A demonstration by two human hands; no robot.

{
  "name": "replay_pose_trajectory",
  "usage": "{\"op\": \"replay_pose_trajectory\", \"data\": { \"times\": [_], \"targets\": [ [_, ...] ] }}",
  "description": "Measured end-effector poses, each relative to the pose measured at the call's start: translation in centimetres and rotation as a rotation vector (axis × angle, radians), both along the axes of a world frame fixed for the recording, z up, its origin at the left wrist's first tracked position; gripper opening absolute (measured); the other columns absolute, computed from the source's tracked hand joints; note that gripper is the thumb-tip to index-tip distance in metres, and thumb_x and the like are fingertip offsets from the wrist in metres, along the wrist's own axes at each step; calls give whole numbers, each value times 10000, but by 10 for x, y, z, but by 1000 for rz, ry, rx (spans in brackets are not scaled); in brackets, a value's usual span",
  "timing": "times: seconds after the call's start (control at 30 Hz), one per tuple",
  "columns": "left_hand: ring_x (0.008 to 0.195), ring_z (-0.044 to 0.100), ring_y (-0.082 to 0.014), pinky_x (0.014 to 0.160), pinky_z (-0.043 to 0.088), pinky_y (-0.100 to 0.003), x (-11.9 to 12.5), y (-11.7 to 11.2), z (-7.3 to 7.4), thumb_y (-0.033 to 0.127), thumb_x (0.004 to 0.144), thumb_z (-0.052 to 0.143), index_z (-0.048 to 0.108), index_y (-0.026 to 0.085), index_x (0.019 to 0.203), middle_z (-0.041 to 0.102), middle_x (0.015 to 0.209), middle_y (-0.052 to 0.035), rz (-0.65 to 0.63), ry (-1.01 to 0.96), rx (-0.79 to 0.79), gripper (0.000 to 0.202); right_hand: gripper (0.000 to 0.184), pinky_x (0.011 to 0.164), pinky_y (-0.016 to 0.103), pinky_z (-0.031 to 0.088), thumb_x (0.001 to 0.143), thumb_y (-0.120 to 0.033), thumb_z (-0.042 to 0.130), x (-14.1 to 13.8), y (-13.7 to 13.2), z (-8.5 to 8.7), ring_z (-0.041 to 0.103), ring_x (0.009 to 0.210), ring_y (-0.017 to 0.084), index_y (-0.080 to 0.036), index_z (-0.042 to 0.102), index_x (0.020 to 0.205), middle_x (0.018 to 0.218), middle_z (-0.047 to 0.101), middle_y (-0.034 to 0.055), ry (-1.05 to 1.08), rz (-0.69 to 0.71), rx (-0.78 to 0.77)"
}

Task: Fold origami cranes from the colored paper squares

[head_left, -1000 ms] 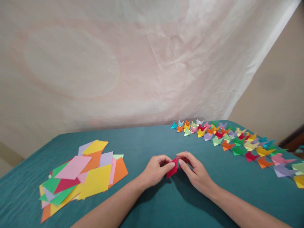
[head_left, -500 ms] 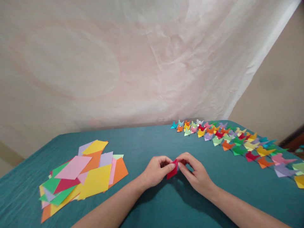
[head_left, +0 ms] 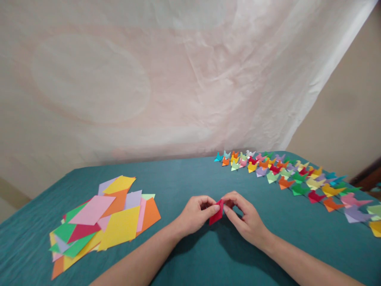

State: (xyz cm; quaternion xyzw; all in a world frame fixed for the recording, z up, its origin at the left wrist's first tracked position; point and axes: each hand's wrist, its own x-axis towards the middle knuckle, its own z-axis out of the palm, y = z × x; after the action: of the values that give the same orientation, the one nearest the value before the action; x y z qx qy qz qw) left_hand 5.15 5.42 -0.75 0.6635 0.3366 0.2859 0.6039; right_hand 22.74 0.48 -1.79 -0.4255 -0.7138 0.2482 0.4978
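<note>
A small folded piece of red paper is held just above the table at the centre front. My left hand pinches it, thumb on the near face and fingers curled behind. On the other side, my right hand has its thumb and index fingertips closed on the paper's upper right edge. Part of the red paper is hidden by my fingers, so its full shape cannot be made out.
A loose pile of coloured paper sheets lies on the left of the teal cloth-covered table. Rows of small folded paper birds stand along the right side. A pale cloth hangs behind the table.
Hardly anything differs; my right fingertips have shifted very slightly at the red paper's edge. The paper and my left hand keep their place.
</note>
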Motion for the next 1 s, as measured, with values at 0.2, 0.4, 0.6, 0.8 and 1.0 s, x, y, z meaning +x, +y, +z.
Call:
{"op": "replay_pose_trajectory", "data": {
  "times": [0.2,0.4,0.6,0.8,1.0],
  "targets": [
    [571,480,-90,576,382,-210,0,0,1,420,753,616,611,107,760,586,664,-8,-16,0,-5,314,103,660,274,465,861,-182,472,0,0,0,543,715,139,-197,533,944,852,550,36,-15,-15,17],
    [545,462,-82,541,367,-198,0,0,-2,440,757,610,608,98,766,570,633,-5,-15,-4,-4,343,132,649,283,463,823,-137,490,1,1,-1,531,721,150,-200,539,928,854,552,42,-73,-46,128],
    [532,459,-78,528,364,-195,1,-1,-2,439,754,613,604,95,764,559,619,2,-3,-3,-8,344,180,637,294,455,805,-105,483,1,-1,2,510,721,151,-200,521,953,867,532,44,-79,-33,146],
    [539,459,-82,541,364,-201,0,-2,1,445,739,624,612,99,752,567,621,0,3,-1,-7,347,155,631,290,446,814,-110,499,1,-1,2,505,717,147,-203,520,936,858,528,38,-86,-47,145],
    [542,457,-84,538,358,-203,1,-2,1,434,744,619,612,91,752,562,625,-3,12,4,12,343,156,638,287,452,809,-106,512,0,1,0,513,715,144,-198,524,934,863,533,40,-109,-67,166]
  ]
}}
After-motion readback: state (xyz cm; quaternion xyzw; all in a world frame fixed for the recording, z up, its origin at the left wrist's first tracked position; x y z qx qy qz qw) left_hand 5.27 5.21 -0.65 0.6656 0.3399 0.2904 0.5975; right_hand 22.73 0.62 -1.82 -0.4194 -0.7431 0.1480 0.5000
